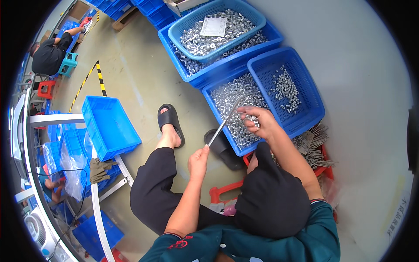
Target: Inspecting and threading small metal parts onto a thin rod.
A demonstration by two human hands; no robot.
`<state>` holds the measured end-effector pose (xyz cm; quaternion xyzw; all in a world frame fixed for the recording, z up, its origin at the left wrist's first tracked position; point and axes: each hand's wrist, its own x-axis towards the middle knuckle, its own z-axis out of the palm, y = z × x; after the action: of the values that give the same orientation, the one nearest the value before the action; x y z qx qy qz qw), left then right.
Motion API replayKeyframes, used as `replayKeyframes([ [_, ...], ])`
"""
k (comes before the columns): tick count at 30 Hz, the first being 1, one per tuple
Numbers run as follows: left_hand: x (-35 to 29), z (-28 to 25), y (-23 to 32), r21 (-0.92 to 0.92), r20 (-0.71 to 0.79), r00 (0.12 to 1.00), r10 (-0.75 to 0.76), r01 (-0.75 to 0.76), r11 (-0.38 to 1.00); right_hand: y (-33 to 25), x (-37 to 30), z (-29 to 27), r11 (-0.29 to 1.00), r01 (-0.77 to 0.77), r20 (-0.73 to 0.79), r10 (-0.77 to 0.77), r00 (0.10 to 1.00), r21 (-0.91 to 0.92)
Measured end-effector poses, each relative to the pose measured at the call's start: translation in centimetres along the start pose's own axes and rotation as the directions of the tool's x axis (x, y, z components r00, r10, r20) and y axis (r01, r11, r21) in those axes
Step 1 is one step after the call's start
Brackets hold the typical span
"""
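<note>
Gripping a slim metal rod (224, 123) by its near end in the left hand (198, 163), pointing its long axis forward and rightward toward a blue basket (248, 151); cupping silver bushings (253, 121) in the curled fingers of the right hand (264, 121), just beside the far tip, cannot tell whether touching

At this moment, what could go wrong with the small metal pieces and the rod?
The right hand holds several small metal pieces, so some might slip out. The left hand grips a thin rod, its far end near the other hand, so a slip might poke it.
</note>
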<state>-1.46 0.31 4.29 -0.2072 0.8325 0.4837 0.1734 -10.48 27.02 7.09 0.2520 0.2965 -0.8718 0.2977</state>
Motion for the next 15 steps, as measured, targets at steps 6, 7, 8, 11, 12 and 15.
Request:
replayKeyframes([
  [6, -0.6, -0.3, 0.6, 0.047, -0.025, 0.996, 0.089, -0.087, 0.995, -0.8, 0.5, -1.2, 0.982, 0.074, 0.117, -0.095, 0.989, 0.172],
  [7, -0.7, -0.3, 0.7, 0.045, -0.024, 0.996, 0.09, -0.089, 0.995, -1.0, 0.5, -1.5, 0.975, 0.056, 0.187, -0.097, 0.978, 0.217],
  [8, -0.8, -0.3, 0.7, 0.031, -0.024, 0.995, 0.1, -0.1, 0.995, -1.2, 0.4, -1.2, 0.972, 0.052, 0.201, -0.1, 0.975, 0.23],
  [11, -0.9, -0.3, 0.6, 0.004, -0.023, 0.993, 0.114, -0.114, 0.993, -1.6, 0.2, -0.5, 0.965, 0.05, 0.162, -0.094, 0.982, 0.259],
  [12, -0.9, -0.3, 0.6, -0.008, -0.023, 0.993, 0.116, -0.116, 0.993, -1.7, 0.2, -0.5, 0.965, 0.051, 0.163, -0.095, 0.982, 0.258],
  [15, -0.9, -0.4, 0.7, 0.066, -0.02, 0.993, 0.116, -0.115, 0.991, -2.0, 0.1, -0.7, 0.958, 0.018, 0.166, -0.068, 0.984, 0.288],
])
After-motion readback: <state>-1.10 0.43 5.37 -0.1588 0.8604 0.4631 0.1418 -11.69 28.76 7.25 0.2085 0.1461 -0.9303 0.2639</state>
